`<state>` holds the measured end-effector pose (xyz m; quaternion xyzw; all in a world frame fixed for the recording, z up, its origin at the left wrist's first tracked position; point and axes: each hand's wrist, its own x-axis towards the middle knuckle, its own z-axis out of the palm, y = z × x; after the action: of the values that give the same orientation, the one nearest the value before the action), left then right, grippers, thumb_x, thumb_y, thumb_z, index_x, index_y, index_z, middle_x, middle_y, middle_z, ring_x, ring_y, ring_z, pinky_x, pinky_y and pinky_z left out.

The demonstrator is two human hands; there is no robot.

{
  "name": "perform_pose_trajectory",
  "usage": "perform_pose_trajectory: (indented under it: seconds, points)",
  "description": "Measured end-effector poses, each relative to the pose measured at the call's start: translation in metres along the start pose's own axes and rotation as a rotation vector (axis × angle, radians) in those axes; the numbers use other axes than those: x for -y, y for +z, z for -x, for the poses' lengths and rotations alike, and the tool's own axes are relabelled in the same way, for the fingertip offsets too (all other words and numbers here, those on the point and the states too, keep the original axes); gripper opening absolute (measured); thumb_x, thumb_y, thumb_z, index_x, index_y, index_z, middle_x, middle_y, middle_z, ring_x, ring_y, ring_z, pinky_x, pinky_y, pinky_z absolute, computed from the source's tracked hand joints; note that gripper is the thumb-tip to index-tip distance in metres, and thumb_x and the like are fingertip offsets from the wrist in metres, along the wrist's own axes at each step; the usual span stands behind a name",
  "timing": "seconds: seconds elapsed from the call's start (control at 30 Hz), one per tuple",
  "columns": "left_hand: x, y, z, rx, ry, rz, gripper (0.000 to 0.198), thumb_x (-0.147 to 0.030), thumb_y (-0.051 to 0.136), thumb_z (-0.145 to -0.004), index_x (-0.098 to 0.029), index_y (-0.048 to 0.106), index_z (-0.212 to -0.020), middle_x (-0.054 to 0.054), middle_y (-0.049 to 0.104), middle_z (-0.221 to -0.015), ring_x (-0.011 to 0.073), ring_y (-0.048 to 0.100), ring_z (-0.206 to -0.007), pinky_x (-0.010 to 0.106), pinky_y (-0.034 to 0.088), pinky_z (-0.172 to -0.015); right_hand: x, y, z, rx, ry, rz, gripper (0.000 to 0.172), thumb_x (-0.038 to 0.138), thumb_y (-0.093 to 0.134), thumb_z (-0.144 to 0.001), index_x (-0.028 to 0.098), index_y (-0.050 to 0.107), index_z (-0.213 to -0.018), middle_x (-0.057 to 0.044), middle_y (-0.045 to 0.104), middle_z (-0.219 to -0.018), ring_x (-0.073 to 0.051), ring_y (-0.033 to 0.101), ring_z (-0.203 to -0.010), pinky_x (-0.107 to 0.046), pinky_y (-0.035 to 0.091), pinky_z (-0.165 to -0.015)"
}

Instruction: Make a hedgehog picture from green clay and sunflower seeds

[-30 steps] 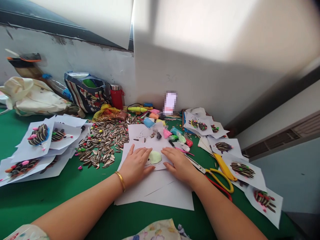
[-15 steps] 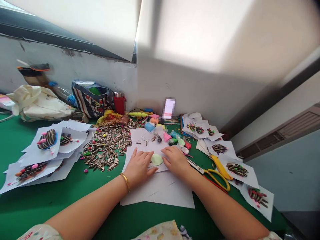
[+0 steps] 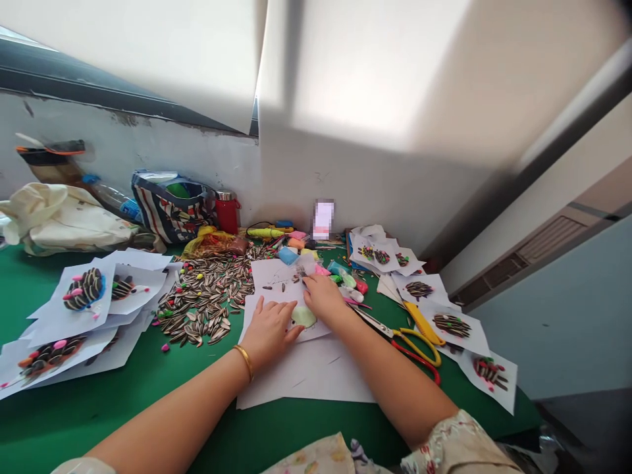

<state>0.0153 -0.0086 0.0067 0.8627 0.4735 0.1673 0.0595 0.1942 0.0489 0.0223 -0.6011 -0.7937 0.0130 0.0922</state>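
A pale green flattened clay shape (image 3: 304, 316) with a small dark dot lies on a sheet of white paper (image 3: 323, 330). My left hand (image 3: 269, 328) lies flat on this sheet, left of the clay, fingers spread and holding nothing. Above the clay, my right hand (image 3: 324, 299) reaches over the sheet's upper edge. Its thumb and fingertips look slightly apart, beside a small heap of dark seeds (image 3: 297, 272) on another paper (image 3: 266, 271). Nothing shows between them. Beneath the clay sheet is a larger white sheet (image 3: 311, 372).
Striped sunflower seeds (image 3: 212, 296) are heaped at left. Papers with seed-and-clay figures (image 3: 83, 289) lie far left, more (image 3: 451, 324) at right. Scissors (image 3: 419, 345) and a yellow-handled tool (image 3: 423, 322) lie right of my arm. Clay packets (image 3: 348, 280), a phone (image 3: 323, 219) and a red flask (image 3: 227, 212) stand behind.
My right hand has moved from the clay's right edge up and left to the dark seeds. The left hand stays flat on the paper. The view has shifted slightly.
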Motion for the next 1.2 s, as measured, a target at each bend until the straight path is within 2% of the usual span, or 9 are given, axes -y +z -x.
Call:
perform_pose_trajectory:
  seconds: [0.17, 0.37, 0.5, 0.6, 0.73, 0.87, 1.0, 1.13, 1.2]
  points:
    - [0.001, 0.0, -0.001, 0.011, -0.012, 0.023, 0.045, -0.039, 0.055, -0.092, -0.02, 0.052, -0.132, 0.01, 0.066, -0.122, 0.0293, 0.057, -0.115, 0.059, 0.021, -0.114, -0.015, -0.012, 0.004, -0.029, -0.038, -0.023, 0.042, 0.021, 0.041, -0.095, 0.018, 0.055, -0.135, -0.007, 0.058, -0.137, -0.02, 0.051, -0.123, -0.03, 0.038, -0.104]
    - [0.001, -0.001, -0.001, 0.013, -0.014, 0.052, 0.043, -0.038, 0.055, -0.092, -0.02, 0.053, -0.131, 0.01, 0.068, -0.118, 0.0287, 0.059, -0.112, 0.058, 0.024, -0.114, -0.061, -0.044, -0.008, -0.155, 0.165, 0.012, 0.043, 0.018, 0.032, -0.098, 0.019, 0.062, -0.128, -0.008, 0.063, -0.128, -0.021, 0.055, -0.116, -0.03, 0.04, -0.099]
    - [0.001, 0.0, 0.0, -0.001, -0.006, 0.052, 0.041, -0.038, 0.053, -0.092, -0.021, 0.054, -0.13, 0.01, 0.068, -0.118, 0.0285, 0.059, -0.112, 0.057, 0.025, -0.113, -0.086, -0.054, -0.013, -0.104, 0.231, 0.048, 0.037, 0.02, 0.039, -0.096, 0.021, 0.072, -0.113, -0.009, 0.068, -0.117, -0.023, 0.059, -0.108, -0.031, 0.043, -0.09]
    - [0.001, 0.0, 0.0, -0.002, -0.005, 0.055, 0.042, -0.038, 0.053, -0.092, -0.021, 0.054, -0.13, 0.01, 0.068, -0.118, 0.0288, 0.059, -0.111, 0.057, 0.025, -0.113, -0.09, -0.051, -0.012, -0.024, 0.205, 0.067, 0.026, 0.024, 0.052, -0.091, 0.025, 0.077, -0.099, -0.007, 0.07, -0.109, -0.023, 0.059, -0.102, -0.031, 0.044, -0.084]
    - [0.002, 0.001, 0.0, 0.004, -0.01, 0.057, 0.043, -0.039, 0.054, -0.092, -0.02, 0.054, -0.13, 0.009, 0.068, -0.119, 0.0291, 0.058, -0.113, 0.057, 0.024, -0.113, -0.084, -0.045, -0.008, 0.031, 0.134, 0.083, 0.031, 0.017, 0.057, -0.086, 0.031, 0.075, -0.107, -0.005, 0.066, -0.116, -0.026, 0.054, -0.112, -0.035, 0.041, -0.089]
    - [0.001, 0.001, -0.001, 0.002, -0.007, 0.058, 0.043, -0.039, 0.054, -0.092, -0.02, 0.054, -0.13, 0.01, 0.068, -0.119, 0.029, 0.058, -0.112, 0.058, 0.024, -0.113, -0.072, -0.045, -0.009, 0.008, 0.107, 0.092, 0.037, 0.016, 0.048, -0.091, 0.03, 0.07, -0.117, -0.007, 0.063, -0.121, -0.026, 0.051, -0.114, -0.037, 0.04, -0.091]
    - [0.0, 0.0, -0.001, 0.007, -0.014, 0.054, 0.043, -0.037, 0.055, -0.091, -0.02, 0.055, -0.13, 0.009, 0.068, -0.119, 0.0292, 0.058, -0.112, 0.057, 0.024, -0.114, -0.045, -0.039, -0.016, -0.007, 0.064, 0.101, 0.033, 0.033, 0.044, -0.097, 0.028, 0.071, -0.116, -0.008, 0.063, -0.119, -0.026, 0.05, -0.111, -0.039, 0.038, -0.092]
    - [0.0, -0.001, 0.0, 0.008, -0.015, 0.053, 0.043, -0.037, 0.056, -0.091, -0.018, 0.054, -0.13, 0.01, 0.068, -0.118, 0.0292, 0.058, -0.113, 0.058, 0.023, -0.114, -0.014, -0.022, -0.028, -0.005, 0.079, 0.162, 0.052, 0.061, 0.045, -0.093, 0.02, 0.071, -0.111, -0.015, 0.061, -0.12, -0.032, 0.045, -0.115, -0.045, 0.034, -0.095]
    - [0.001, 0.0, 0.0, 0.006, -0.015, 0.057, 0.043, -0.037, 0.057, -0.091, -0.018, 0.055, -0.129, 0.01, 0.068, -0.117, 0.0292, 0.058, -0.113, 0.059, 0.023, -0.114, -0.004, -0.016, -0.034, -0.006, 0.091, 0.186, 0.053, 0.062, 0.049, -0.09, 0.018, 0.072, -0.108, -0.017, 0.06, -0.121, -0.033, 0.044, -0.117, -0.047, 0.032, -0.097]
